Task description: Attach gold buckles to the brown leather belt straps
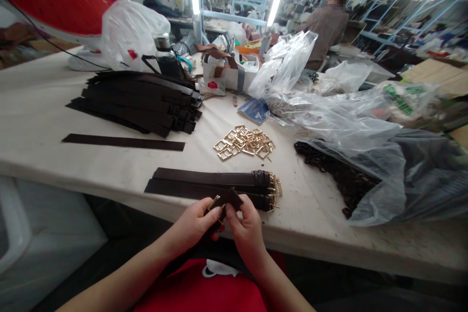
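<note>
Just off the table's front edge, both hands grip one dark belt strap (232, 198) fitted with a gold buckle (213, 202). My left hand (201, 219) is closed around the strap and buckle, thumb on top. My right hand (247, 224) pinches the strap's short end between thumb and fingers. Right behind the hands lies a stack of dark straps (197, 177) with gold buckles at their right ends. Beyond it is a heap of loose gold buckles (245, 142). A single dark strap (124, 142) lies flat to the left.
A large pile of dark straps (135, 100) lies at the back left, near a black bottle (166, 56). Right of the buckles, clear plastic bags (329, 112) spread out, one with small dark loops (329, 170). A white box (230, 75) stands behind. A person (325, 24) is farther back.
</note>
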`<state>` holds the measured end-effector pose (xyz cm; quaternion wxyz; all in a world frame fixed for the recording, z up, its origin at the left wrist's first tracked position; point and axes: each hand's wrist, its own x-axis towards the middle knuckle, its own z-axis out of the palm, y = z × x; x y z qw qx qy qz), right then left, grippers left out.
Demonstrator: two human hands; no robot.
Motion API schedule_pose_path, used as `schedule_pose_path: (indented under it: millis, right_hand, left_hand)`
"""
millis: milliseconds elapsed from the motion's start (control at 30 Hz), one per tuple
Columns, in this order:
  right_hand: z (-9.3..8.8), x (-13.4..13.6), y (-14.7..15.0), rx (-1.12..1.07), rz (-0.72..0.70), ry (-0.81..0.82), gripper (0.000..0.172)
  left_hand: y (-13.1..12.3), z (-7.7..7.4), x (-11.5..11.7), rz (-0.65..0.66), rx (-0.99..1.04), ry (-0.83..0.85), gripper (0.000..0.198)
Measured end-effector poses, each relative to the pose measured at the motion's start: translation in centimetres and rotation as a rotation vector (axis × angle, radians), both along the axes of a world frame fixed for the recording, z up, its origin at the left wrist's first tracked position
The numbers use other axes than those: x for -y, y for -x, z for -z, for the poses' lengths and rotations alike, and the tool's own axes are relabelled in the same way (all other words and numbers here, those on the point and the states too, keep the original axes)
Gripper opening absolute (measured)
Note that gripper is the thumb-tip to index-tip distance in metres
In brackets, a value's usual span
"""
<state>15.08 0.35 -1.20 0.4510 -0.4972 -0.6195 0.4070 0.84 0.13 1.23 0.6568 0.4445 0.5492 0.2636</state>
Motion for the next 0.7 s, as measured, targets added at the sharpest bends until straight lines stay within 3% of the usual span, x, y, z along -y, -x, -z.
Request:
schedule_pose_path:
  millis: [133,300,367,567,633,700]
  right_hand:
    - [-0.2,0.6,-0.6,0.132,0.018,-0.108,0.011]
    - [-1.3,0.3,-1.2,-0.203,-0.078,0.241,0.01]
    - [-1.9,-0.1,-1.3,-0.279,-0.093,0.281,0.012]
    - [-3.0,-0.1,-1.5,-0.104,-0.079,0.117,0.018]
    - [-3.3,-0.9,-3.1,-0.027,-0.149,0.039,0.026]
    - [-3.4,-3.1,-6.2,0.137,-0.092,-0.035,0.031]
  left_hand:
    - [0.0,-0.1,0.6,0.083,-0.054,-0.087,0.032]
    - [0.8,-0.1,0.5,0.269,-0.11,-0.113,0.036]
    - [1.1,0.5,-0.3,0.292,-0.104,-0.105,0.04]
    - [0.0,1.8,-3.3,0.22,-0.155,-0.157,0.045]
    - [-0.5,1.9,-3.9,0.15,-0.163,-0.189,0.044]
    - [-0.7,2.0,-4.2,0.11,-0.179,-0.217,0.051]
